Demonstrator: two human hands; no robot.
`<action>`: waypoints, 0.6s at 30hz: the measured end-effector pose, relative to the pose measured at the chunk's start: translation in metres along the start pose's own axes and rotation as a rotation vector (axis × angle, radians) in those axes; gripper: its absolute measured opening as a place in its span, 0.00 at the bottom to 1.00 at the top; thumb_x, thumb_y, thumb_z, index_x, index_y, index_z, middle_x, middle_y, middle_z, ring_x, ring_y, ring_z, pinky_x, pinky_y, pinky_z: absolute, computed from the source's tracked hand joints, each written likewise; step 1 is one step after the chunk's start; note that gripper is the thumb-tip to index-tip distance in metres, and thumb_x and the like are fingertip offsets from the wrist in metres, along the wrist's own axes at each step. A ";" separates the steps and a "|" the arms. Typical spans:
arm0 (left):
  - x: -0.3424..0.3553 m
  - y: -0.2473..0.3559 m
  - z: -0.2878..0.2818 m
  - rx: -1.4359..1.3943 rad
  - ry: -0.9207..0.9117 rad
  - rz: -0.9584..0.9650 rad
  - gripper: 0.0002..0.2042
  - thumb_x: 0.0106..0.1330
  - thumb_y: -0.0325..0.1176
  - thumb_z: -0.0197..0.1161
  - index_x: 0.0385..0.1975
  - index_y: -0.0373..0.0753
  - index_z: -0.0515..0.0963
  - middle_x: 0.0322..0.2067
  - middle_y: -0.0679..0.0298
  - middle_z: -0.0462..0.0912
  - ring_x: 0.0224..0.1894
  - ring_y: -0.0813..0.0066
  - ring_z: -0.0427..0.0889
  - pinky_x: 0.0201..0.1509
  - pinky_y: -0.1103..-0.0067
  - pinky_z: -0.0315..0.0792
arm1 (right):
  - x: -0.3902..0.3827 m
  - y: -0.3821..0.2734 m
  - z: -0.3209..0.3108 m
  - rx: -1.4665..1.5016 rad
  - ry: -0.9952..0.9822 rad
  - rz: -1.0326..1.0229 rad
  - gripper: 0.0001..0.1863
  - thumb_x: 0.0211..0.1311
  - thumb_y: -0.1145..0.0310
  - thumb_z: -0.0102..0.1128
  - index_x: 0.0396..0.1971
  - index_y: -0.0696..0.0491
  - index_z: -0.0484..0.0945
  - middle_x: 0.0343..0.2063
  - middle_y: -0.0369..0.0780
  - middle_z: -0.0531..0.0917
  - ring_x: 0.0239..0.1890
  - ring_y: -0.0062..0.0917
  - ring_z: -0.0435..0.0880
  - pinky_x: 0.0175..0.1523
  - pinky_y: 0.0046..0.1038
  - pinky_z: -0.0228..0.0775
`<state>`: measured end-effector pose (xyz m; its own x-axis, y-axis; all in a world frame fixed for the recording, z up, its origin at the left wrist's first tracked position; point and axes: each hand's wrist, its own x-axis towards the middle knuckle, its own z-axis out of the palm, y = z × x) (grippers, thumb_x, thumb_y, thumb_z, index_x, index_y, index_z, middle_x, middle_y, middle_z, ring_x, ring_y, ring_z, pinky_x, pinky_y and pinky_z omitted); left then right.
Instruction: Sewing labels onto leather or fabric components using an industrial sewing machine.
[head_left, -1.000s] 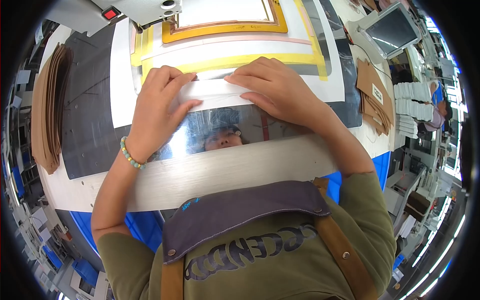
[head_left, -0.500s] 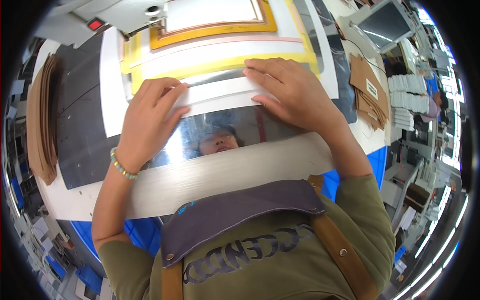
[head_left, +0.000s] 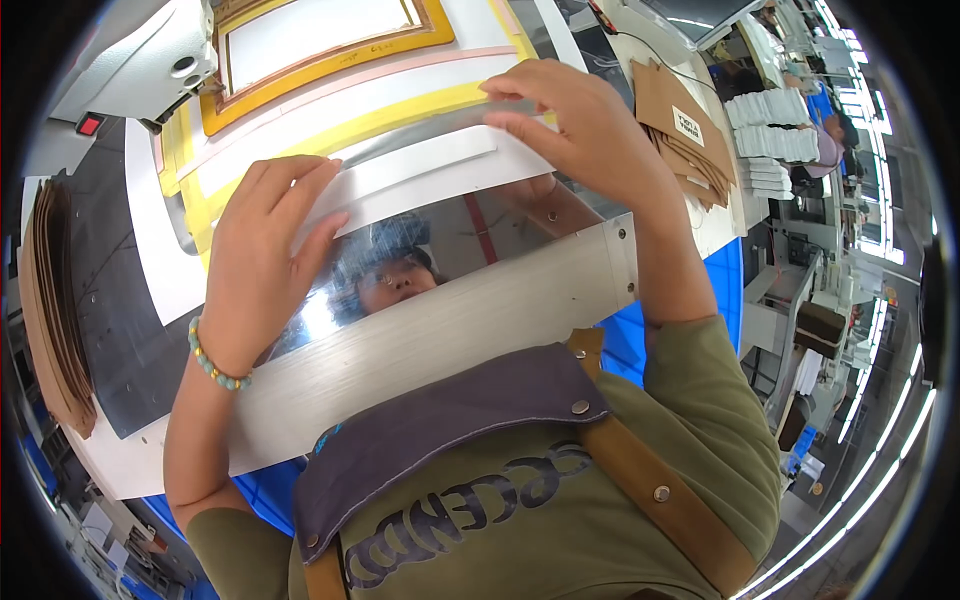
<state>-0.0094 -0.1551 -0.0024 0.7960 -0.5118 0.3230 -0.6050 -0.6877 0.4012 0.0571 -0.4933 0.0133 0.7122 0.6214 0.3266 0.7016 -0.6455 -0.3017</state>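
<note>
A narrow white strip (head_left: 430,165) lies across the work surface, its edge along a shiny mirror-like metal plate (head_left: 450,235). My left hand (head_left: 262,235) is at the strip's left end, fingers bent forward and thumb spread away from them; nothing shows between them. My right hand (head_left: 590,125) hovers by the right end, its thumb and fingers apart. Beyond the strip is a white board edged with yellow tape (head_left: 370,133), and on it sits an orange-yellow rectangular frame (head_left: 330,60).
Brown paper pieces are stacked at the left (head_left: 55,310) and the right (head_left: 680,130). A white machine head (head_left: 140,60) with a red button overhangs the far left. A brushed metal edge (head_left: 430,335) runs along the table's front, with a blue bin (head_left: 725,285) below.
The whole view has shifted and turned. My right hand has come away from the strip, uncovering its right end. My left hand stays near the left end.
</note>
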 end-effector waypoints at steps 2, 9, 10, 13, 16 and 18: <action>0.006 0.000 0.006 -0.138 0.007 -0.081 0.21 0.60 0.24 0.75 0.55 0.34 0.83 0.49 0.55 0.84 0.52 0.53 0.82 0.57 0.66 0.76 | 0.001 -0.006 0.005 0.148 -0.163 0.175 0.15 0.68 0.61 0.71 0.47 0.56 0.84 0.44 0.43 0.86 0.46 0.35 0.86 0.51 0.34 0.78; 0.005 0.002 0.014 -0.177 -0.039 -0.109 0.19 0.59 0.25 0.76 0.51 0.36 0.84 0.43 0.57 0.78 0.48 0.56 0.78 0.55 0.67 0.74 | -0.010 -0.019 0.013 0.192 -0.166 0.216 0.15 0.67 0.58 0.70 0.41 0.54 0.81 0.41 0.41 0.84 0.47 0.39 0.84 0.51 0.38 0.76; 0.005 0.002 0.013 -0.193 -0.047 -0.121 0.19 0.58 0.25 0.76 0.51 0.36 0.84 0.43 0.57 0.78 0.48 0.56 0.78 0.55 0.67 0.74 | -0.009 -0.019 0.012 0.192 -0.165 0.219 0.15 0.67 0.58 0.70 0.41 0.54 0.81 0.41 0.41 0.84 0.47 0.39 0.84 0.51 0.38 0.76; 0.007 0.000 0.012 -0.216 -0.063 -0.139 0.19 0.58 0.25 0.77 0.50 0.35 0.84 0.42 0.57 0.78 0.48 0.56 0.77 0.55 0.68 0.74 | -0.005 -0.022 0.012 0.174 -0.181 0.209 0.15 0.67 0.58 0.69 0.41 0.54 0.82 0.42 0.42 0.84 0.48 0.39 0.83 0.52 0.39 0.76; 0.007 0.001 0.010 -0.222 -0.078 -0.152 0.19 0.58 0.24 0.76 0.49 0.34 0.83 0.42 0.57 0.77 0.48 0.56 0.77 0.56 0.68 0.73 | 0.000 -0.020 0.012 0.161 -0.263 0.219 0.12 0.67 0.62 0.69 0.42 0.55 0.80 0.40 0.41 0.83 0.44 0.38 0.83 0.50 0.37 0.75; 0.008 0.002 0.009 -0.221 -0.083 -0.157 0.19 0.58 0.24 0.76 0.49 0.34 0.83 0.42 0.57 0.77 0.48 0.56 0.77 0.56 0.68 0.73 | 0.004 -0.018 0.013 0.188 -0.322 0.162 0.10 0.67 0.64 0.67 0.41 0.54 0.79 0.40 0.42 0.83 0.45 0.39 0.83 0.50 0.38 0.75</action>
<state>-0.0045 -0.1652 -0.0070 0.8732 -0.4551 0.1744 -0.4563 -0.6375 0.6209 0.0476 -0.4740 0.0085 0.7635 0.6452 -0.0272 0.5508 -0.6726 -0.4943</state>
